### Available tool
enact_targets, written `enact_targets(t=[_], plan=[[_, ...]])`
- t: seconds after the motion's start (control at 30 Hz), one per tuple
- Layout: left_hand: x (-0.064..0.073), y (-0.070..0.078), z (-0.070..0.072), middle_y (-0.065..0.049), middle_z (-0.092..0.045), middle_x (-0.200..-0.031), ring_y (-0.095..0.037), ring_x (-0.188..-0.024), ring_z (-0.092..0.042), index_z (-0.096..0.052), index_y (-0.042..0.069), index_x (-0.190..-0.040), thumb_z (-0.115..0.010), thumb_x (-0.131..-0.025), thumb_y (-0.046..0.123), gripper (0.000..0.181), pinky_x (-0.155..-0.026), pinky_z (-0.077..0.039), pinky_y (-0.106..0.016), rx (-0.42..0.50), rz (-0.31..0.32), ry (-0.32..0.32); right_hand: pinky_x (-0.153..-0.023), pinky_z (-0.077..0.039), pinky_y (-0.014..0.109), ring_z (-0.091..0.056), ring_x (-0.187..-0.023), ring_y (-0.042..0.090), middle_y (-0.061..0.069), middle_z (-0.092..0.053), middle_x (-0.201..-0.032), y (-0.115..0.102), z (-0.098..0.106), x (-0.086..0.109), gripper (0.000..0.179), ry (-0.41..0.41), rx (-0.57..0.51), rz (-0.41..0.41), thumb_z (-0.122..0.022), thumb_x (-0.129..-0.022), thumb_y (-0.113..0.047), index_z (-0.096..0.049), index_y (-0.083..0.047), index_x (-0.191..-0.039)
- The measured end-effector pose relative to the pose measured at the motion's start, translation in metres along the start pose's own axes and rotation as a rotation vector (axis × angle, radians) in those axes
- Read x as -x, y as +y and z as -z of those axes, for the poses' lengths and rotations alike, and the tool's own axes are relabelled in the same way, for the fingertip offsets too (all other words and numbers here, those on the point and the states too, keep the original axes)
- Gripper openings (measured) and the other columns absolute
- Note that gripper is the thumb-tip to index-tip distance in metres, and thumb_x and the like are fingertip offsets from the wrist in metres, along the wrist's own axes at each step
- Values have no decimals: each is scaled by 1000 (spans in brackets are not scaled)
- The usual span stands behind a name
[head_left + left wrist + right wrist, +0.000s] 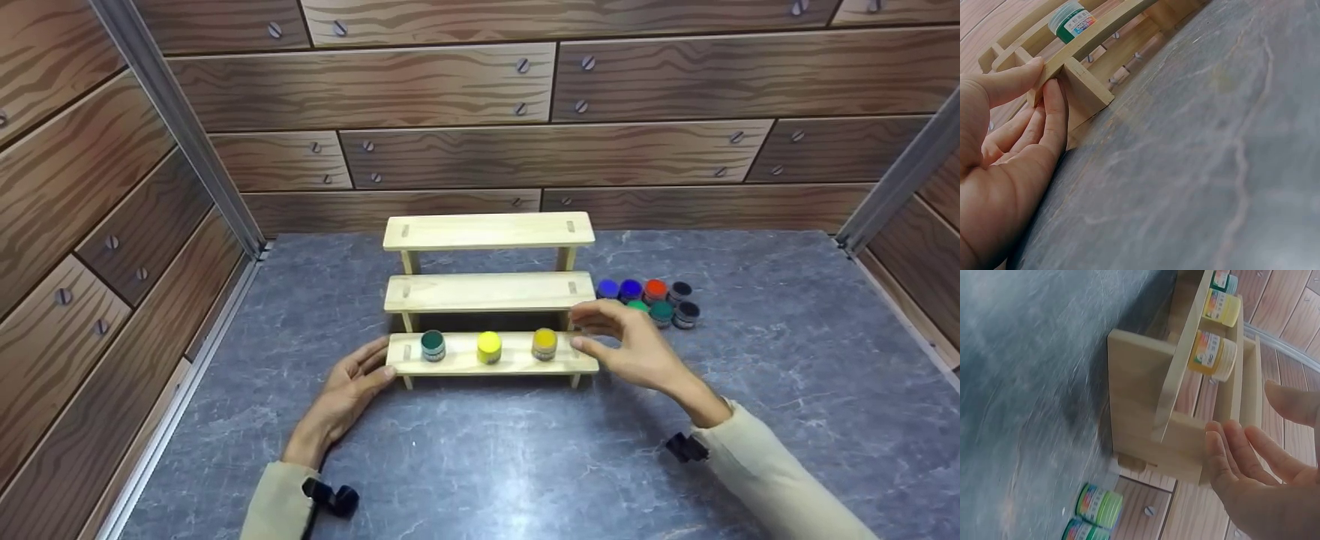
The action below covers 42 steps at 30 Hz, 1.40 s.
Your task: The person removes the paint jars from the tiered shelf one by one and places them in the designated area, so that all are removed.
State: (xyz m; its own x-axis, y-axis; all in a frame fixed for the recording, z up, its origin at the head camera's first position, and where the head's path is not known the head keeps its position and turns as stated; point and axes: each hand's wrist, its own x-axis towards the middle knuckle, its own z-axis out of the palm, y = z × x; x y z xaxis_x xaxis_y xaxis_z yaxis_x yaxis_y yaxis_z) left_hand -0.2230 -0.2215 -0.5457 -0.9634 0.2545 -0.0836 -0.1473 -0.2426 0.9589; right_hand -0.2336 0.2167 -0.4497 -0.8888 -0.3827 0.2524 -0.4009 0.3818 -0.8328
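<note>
A three-tier wooden display stand (pixel 487 292) stands on the grey tabletop. On its lowest step are three small paint jars: a dark green jar (pixel 433 346), a bright yellow jar (pixel 489 347) and a deeper yellow jar (pixel 544 344). My left hand (pixel 347 394) pinches the left end of that step; in the left wrist view the thumb (pixel 1013 83) lies on top with fingers below the board. By the stand's right end is my right hand (pixel 637 345), holding nothing. Its fingers are slightly bent near the side panel (pixel 1143 402); contact is uncertain.
Right of the stand sits a group of paint jars: blue jars (pixel 631 290), a red jar (pixel 655 291), dark jars (pixel 686 315) and green jars (pixel 661 313), partly behind my right hand. Wood-patterned walls (pixel 450 157) enclose the back and sides.
</note>
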Motion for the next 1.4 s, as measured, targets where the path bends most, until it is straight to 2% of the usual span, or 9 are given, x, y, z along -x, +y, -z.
enact_targets(t=[0.37,0.73,1.1,1.4], plan=[[0,0,0,-30,-26,-171,-22,-142,-51,-23,-8,-165,-65,-101,-3,77,-110,-51,-25,12,-2,-8,-104,-59,48,-72,-116,38,25,-71,-131,4,-23,-10,42,-53,16,6,-81,-96,-10,-69,6,-133],[-1,0,-1,-30,-27,-171,-22,-141,-52,-22,-9,-165,-63,-100,-5,77,-112,-51,-26,25,-7,-6,-98,-62,39,-74,-112,34,20,-73,-126,7,-34,-12,43,-78,42,-2,-80,-96,-10,-68,7,-134],[0,0,-1,-30,-26,-171,-21,-142,-52,-22,-7,-166,-64,-101,-3,77,-110,-51,-24,4,2,-1,-95,-63,33,-74,-109,28,16,-74,-123,2,-33,-11,38,-73,35,-34,-77,-98,-5,-68,6,-133],[0,0,-1,-30,-28,-170,-18,-135,-57,-23,-7,-166,-64,-102,-3,76,-109,-52,-25,5,4,11,-100,-61,36,-72,-112,31,17,-73,-124,1,-22,-5,36,-50,39,-19,-77,-97,-4,-69,5,-132]])
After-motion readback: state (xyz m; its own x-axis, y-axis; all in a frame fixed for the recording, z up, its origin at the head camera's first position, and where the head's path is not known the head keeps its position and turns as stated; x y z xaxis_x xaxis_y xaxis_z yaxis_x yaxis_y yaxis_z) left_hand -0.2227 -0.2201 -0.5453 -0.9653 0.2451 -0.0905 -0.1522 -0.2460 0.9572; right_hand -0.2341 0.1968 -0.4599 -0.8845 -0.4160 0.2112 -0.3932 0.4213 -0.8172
